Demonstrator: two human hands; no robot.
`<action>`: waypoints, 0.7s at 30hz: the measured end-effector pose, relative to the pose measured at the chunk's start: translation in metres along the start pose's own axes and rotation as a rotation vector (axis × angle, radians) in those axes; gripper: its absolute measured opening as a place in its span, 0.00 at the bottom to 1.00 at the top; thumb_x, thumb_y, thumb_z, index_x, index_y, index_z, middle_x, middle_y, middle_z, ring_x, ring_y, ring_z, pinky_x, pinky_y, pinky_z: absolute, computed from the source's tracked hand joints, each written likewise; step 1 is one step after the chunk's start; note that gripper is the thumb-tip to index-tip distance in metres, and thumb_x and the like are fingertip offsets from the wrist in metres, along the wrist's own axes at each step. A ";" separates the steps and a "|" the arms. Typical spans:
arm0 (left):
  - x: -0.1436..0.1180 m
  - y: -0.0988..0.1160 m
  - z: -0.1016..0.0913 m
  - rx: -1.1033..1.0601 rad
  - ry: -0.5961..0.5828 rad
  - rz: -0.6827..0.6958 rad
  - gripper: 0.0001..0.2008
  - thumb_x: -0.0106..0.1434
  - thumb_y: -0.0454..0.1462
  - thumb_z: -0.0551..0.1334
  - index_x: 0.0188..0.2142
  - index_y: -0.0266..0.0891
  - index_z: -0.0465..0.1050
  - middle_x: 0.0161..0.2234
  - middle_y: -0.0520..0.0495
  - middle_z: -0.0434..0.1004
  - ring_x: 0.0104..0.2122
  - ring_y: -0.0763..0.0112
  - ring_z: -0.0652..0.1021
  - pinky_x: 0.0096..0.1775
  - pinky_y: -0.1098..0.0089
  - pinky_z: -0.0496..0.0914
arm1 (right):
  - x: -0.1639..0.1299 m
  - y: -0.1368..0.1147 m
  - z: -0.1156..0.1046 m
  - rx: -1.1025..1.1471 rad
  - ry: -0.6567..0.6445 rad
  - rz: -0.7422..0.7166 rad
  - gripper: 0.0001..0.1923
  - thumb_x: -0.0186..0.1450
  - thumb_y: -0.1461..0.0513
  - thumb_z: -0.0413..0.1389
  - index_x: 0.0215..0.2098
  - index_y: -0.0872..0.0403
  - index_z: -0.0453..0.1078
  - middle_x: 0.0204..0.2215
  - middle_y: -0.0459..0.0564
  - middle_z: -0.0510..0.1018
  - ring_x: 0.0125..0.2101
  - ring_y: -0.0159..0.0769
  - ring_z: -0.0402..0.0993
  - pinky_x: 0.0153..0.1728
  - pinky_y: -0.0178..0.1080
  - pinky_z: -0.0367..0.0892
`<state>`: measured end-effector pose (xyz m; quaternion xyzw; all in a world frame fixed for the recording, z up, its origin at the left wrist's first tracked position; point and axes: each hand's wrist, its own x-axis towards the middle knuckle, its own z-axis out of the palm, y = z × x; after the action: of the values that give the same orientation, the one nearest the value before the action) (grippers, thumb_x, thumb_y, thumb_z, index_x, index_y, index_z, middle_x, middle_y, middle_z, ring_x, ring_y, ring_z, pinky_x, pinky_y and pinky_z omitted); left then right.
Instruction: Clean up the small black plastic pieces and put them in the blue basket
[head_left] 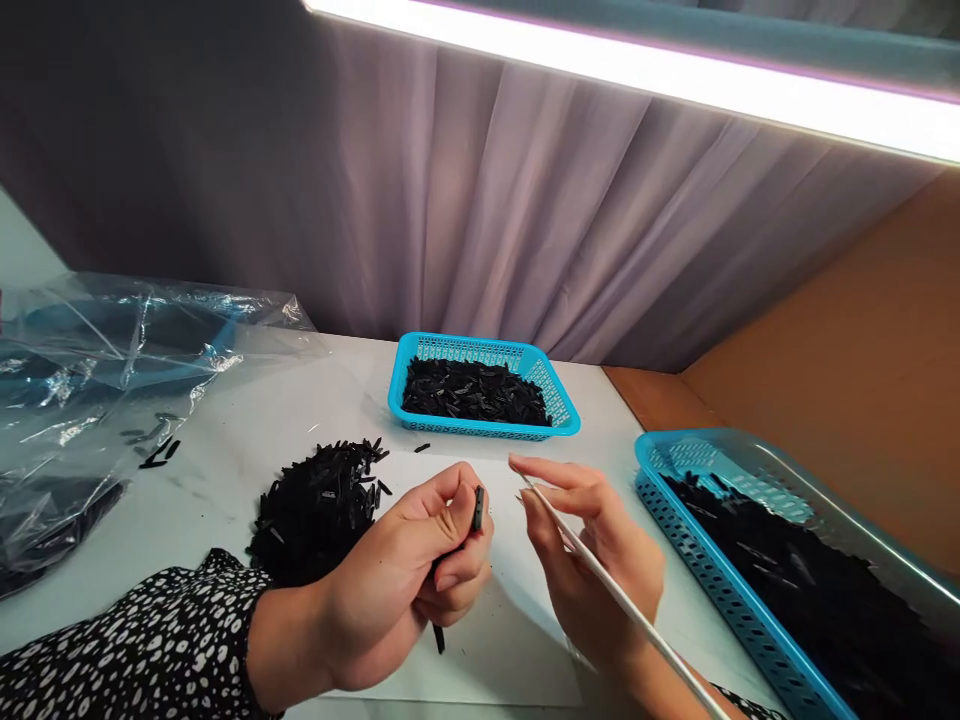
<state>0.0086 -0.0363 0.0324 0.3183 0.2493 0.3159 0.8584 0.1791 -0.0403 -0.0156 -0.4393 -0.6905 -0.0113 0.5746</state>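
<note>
Gripping a black part [478,508], the left hand [409,580] closes; right hand [592,560] pinches a thin white stick [622,600]

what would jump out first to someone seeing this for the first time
Front and centre, the left hand pinches a small black piece upright in its fingers, while the right hand holds a thin white stick close to it. Just left of the hands lies a loose heap of black pieces on the white table. Two bright blue baskets, one behind the hands and one at the right edge, hold more.
</note>
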 end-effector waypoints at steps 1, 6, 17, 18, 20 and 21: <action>0.000 0.000 -0.001 0.017 -0.004 0.012 0.15 0.71 0.43 0.56 0.29 0.40 0.58 0.17 0.60 0.52 0.17 0.80 0.49 0.20 0.76 0.45 | 0.000 0.000 0.001 0.030 -0.002 0.041 0.06 0.65 0.68 0.57 0.33 0.51 0.67 0.37 0.52 0.83 0.34 0.39 0.79 0.33 0.40 0.72; 0.003 -0.001 -0.003 0.085 0.004 0.037 0.16 0.70 0.45 0.57 0.29 0.41 0.58 0.17 0.61 0.51 0.17 0.80 0.49 0.21 0.75 0.44 | -0.010 0.000 0.002 0.214 -0.085 0.229 0.05 0.71 0.63 0.50 0.43 0.51 0.68 0.17 0.37 0.65 0.14 0.28 0.61 0.14 0.30 0.58; 0.020 0.005 -0.018 0.511 -0.027 0.003 0.19 0.67 0.52 0.56 0.30 0.40 0.63 0.18 0.61 0.53 0.18 0.78 0.50 0.21 0.71 0.45 | 0.005 -0.001 -0.001 0.488 -0.236 0.330 0.05 0.67 0.62 0.60 0.35 0.51 0.79 0.20 0.44 0.75 0.18 0.30 0.67 0.18 0.33 0.64; 0.020 0.007 -0.018 0.567 -0.018 0.024 0.19 0.67 0.51 0.56 0.29 0.40 0.62 0.18 0.61 0.53 0.19 0.78 0.50 0.21 0.71 0.45 | 0.005 -0.002 -0.001 0.495 -0.204 0.327 0.04 0.65 0.64 0.61 0.34 0.51 0.79 0.20 0.44 0.76 0.18 0.30 0.67 0.18 0.33 0.65; 0.020 0.012 -0.016 0.689 -0.005 0.077 0.17 0.66 0.49 0.57 0.27 0.40 0.62 0.18 0.61 0.53 0.19 0.78 0.52 0.22 0.72 0.47 | 0.004 -0.003 -0.001 0.487 -0.166 0.284 0.05 0.64 0.66 0.62 0.33 0.51 0.79 0.22 0.45 0.77 0.20 0.30 0.70 0.19 0.32 0.67; 0.020 0.014 -0.016 0.744 -0.001 0.100 0.16 0.66 0.47 0.59 0.27 0.40 0.63 0.19 0.60 0.54 0.20 0.78 0.52 0.22 0.72 0.48 | 0.003 -0.003 -0.001 0.474 -0.157 0.257 0.06 0.64 0.68 0.62 0.32 0.51 0.79 0.22 0.45 0.78 0.21 0.31 0.72 0.20 0.32 0.68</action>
<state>0.0065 -0.0077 0.0275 0.6202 0.3308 0.2452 0.6676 0.1778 -0.0406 -0.0115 -0.3761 -0.6549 0.2577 0.6027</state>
